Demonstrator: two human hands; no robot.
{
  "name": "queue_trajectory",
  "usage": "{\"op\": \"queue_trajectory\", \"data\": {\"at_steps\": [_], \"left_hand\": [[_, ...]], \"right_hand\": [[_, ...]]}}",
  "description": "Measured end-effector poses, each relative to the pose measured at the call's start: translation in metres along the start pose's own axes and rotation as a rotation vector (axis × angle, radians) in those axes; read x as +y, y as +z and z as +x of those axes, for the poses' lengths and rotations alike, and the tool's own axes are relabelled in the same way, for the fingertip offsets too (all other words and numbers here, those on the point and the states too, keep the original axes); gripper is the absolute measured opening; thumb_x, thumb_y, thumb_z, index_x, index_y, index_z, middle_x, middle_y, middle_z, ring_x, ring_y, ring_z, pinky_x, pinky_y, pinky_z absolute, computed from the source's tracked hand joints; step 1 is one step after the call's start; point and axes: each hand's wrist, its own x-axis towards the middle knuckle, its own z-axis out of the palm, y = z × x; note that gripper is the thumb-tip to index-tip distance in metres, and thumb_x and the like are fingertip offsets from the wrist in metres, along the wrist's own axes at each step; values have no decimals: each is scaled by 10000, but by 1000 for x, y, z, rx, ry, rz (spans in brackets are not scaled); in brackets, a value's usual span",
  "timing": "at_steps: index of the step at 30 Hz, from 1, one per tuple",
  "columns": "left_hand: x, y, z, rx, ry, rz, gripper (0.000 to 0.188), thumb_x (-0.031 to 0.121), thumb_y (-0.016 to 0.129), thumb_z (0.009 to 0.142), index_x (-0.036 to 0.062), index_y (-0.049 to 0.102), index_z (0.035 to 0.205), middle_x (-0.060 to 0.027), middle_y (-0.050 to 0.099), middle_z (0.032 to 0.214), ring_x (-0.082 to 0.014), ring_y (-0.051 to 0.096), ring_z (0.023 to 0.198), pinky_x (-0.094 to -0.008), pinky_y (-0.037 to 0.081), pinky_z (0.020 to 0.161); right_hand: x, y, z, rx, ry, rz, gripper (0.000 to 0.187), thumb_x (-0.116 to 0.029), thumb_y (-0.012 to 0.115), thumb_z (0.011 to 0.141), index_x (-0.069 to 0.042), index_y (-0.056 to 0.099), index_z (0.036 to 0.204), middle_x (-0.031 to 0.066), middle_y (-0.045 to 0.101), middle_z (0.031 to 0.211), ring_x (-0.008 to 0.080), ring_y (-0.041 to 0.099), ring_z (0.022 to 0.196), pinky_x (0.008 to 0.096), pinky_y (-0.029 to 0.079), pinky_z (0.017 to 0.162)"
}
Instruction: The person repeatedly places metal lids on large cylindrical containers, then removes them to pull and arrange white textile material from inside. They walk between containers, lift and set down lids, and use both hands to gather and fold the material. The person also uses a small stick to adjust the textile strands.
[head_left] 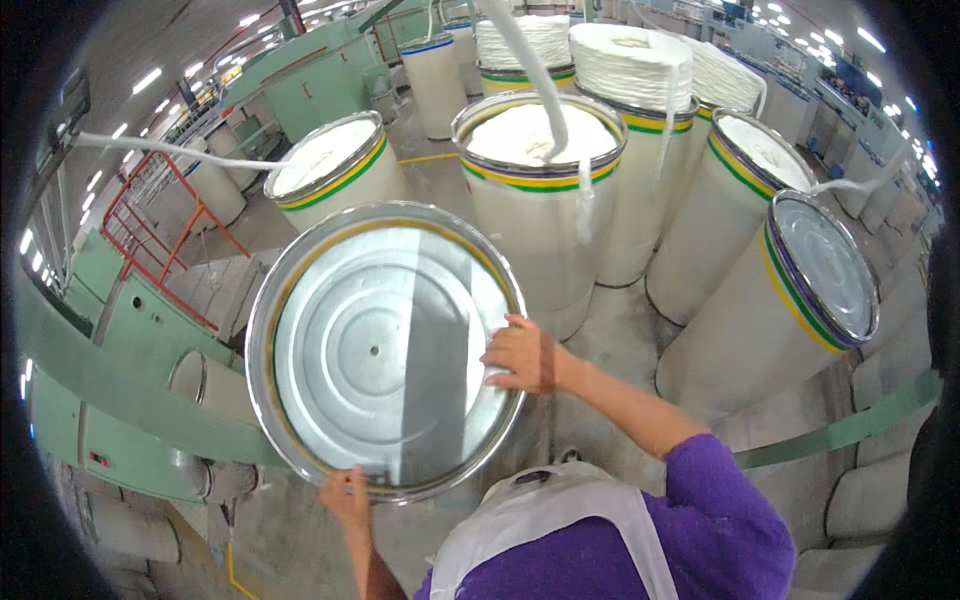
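sliver can (345, 340): it was directly before the two hands, framed between them, its ridged metal plate (330, 400) facing the camera; no sliver lay on the plate.
right hand (518, 355): partly closed over the right side of the can's metal rim (385, 208), fingers bent inward across the edge.
left hand (348, 500): curled at the rim's lower edge, nearer the body, with the metal in its grasp.
step at the rim: this looked like two-handed handling of the can, steadying or shifting it; which of the two could not be told.
next move: it seemed to call for a firm hold at both points and care beyond the right hand, where a filled sliver can (530, 230) stood near, a sliver rope (530, 60) hanging into it.
right of the right hand: a plate-topped can (740, 330) stood well apart.
under the plate: the held can's wall and foot were hidden, so its contact with the floor and its tilt stayed unclear; any fingers beneath the rim were out of sight.
shadow and edges: a dark band dulled the plate's ridges, and the lower border cut off the left forearm (375, 575).
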Motion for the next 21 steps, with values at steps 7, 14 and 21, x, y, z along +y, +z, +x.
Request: {"op": "queue_trajectory", "data": {"at_steps": [7, 14, 21], "left_hand": [[63, 47, -30, -33, 376, -39, 235, 167, 686, 836, 104, 541, 661, -24, 553, 608, -240, 507, 574, -399, 397, 727], [2, 27, -15, 35, 370, 144, 339, 138, 637, 860, 75, 436, 595, -62, 433, 563, -268, 407, 533, -398, 324, 573], [-110, -8, 82, -87, 24, -61, 380, 227, 633, 903, 33, 470, 621, -68, 460, 587, -212, 422, 579, -373, 344, 567]], "right_hand": [[9, 15, -28, 142, 154, 3, 364, -305, 683, 856, -109, 566, 572, 35, 552, 578, 265, 520, 607, 401, 462, 788], [-56, 40, -32, 302, 157, -10, 350, -296, 666, 866, -132, 568, 573, 14, 532, 568, 225, 527, 607, 367, 429, 730], [-131, 66, 11, 111, -57, 171, 295, -369, 621, 876, -110, 642, 737, 30, 563, 613, 234, 575, 654, 377, 450, 716]]}}
